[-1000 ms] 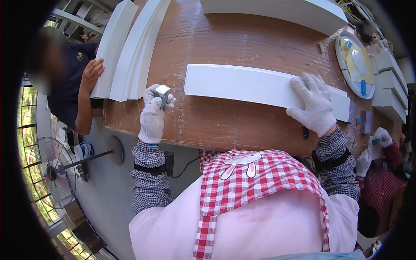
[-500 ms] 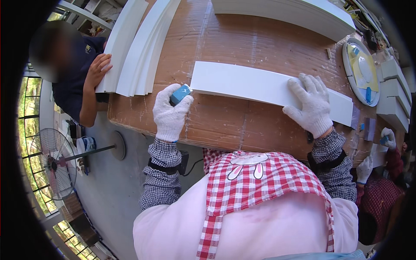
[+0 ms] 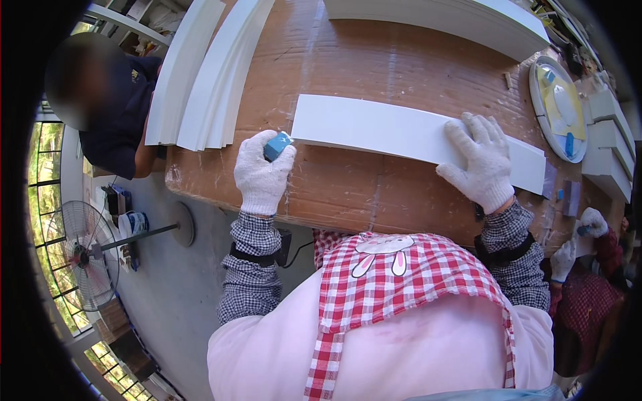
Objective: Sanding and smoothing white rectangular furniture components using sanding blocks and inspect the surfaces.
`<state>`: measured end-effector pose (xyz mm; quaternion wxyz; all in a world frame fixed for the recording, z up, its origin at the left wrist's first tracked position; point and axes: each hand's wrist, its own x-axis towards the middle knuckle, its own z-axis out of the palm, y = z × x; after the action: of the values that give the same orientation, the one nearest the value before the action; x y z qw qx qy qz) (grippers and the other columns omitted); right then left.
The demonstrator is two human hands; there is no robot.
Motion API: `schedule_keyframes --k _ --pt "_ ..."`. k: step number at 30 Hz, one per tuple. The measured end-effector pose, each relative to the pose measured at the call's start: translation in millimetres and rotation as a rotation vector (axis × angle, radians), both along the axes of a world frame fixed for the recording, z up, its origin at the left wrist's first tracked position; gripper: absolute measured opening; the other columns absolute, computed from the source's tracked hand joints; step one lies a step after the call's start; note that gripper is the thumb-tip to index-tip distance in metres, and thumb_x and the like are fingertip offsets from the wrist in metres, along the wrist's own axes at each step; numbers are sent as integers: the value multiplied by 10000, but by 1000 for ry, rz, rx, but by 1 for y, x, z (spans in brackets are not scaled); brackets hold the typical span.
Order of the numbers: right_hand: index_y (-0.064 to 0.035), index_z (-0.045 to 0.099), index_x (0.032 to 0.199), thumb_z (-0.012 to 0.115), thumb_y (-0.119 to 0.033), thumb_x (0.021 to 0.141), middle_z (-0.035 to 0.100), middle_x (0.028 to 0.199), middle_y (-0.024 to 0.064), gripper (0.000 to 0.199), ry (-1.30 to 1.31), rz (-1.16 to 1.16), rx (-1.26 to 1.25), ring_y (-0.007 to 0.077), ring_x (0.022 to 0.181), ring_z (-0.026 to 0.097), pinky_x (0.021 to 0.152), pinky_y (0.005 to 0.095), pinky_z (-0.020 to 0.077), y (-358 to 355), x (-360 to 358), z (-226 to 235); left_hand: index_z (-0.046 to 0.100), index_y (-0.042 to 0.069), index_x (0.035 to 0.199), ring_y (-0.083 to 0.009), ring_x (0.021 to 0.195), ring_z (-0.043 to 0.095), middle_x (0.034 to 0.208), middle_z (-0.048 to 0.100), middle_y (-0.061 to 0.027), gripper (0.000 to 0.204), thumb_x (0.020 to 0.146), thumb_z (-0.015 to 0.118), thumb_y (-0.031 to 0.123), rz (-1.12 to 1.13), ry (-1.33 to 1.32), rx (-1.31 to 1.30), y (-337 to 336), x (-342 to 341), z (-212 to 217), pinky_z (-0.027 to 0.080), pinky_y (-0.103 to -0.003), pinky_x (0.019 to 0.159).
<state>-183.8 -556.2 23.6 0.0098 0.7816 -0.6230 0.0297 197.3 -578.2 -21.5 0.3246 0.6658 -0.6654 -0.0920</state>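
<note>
A long white board (image 3: 374, 125) lies crosswise on the brown cardboard-covered table (image 3: 321, 187). My left hand (image 3: 263, 175), in a white knit glove, grips a small blue block (image 3: 277, 145) with some white on its face. That block is close by the board's left end; whether they touch I cannot tell. Toward the board's other end, my gloved right hand (image 3: 476, 155) rests flat on its top with the fingers spread.
Stacked white boards stand at the far left (image 3: 217, 87) and far edge (image 3: 441, 23). On the right are a round white tray (image 3: 539, 107) and white blocks (image 3: 608, 147). A person (image 3: 120, 100) stands left; another's gloved hand (image 3: 564, 260) works at lower right. A fan (image 3: 83, 254) stands left.
My left hand and the blue block have shifted very slightly left. My right hand stays put. The person at left has taken a hand off the stacked boards.
</note>
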Motion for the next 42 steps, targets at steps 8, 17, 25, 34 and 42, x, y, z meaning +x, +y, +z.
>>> schedule_keyframes --k 8,17,25,34,42 --pt "-205 616 1328 722 -525 794 524 1417 207 631 -4 14 -19 390 1366 429 1202 530 251 0 -1 -1 668 50 1125 -225 957 653 1048 658 -97 414 776 839 194 -19 -12 41 1 -5 3 539 -351 855" --pt "-208 615 1333 704 -545 800 522 1422 204 637 -3 1 -14 385 1373 425 1204 525 247 1 0 -1 664 70 1115 -247 933 656 1015 659 -98 414 764 843 197 34 -88 -20 -2 -9 9 538 -359 843" --pt "-173 607 1353 768 -442 765 496 1451 204 667 -23 -17 24 415 1384 401 1187 519 279 2 1 3 665 90 1075 -271 891 654 971 660 -100 385 747 830 206 40 -315 -46 -5 -9 10 536 -388 820" --pt "-210 614 1329 705 -528 801 527 1416 203 624 8 -19 -7 384 1371 427 1201 532 252 1 1 0 661 105 1082 -256 879 647 933 648 -80 384 749 832 189 -22 -254 -152 -1 -17 5 530 -385 803" --pt "-201 619 1325 697 -536 806 531 1414 202 623 8 -2 -4 384 1362 439 1194 539 262 0 1 -1 669 101 1071 -251 877 642 932 643 -72 357 763 829 185 -29 -182 -97 5 -28 8 525 -386 805"
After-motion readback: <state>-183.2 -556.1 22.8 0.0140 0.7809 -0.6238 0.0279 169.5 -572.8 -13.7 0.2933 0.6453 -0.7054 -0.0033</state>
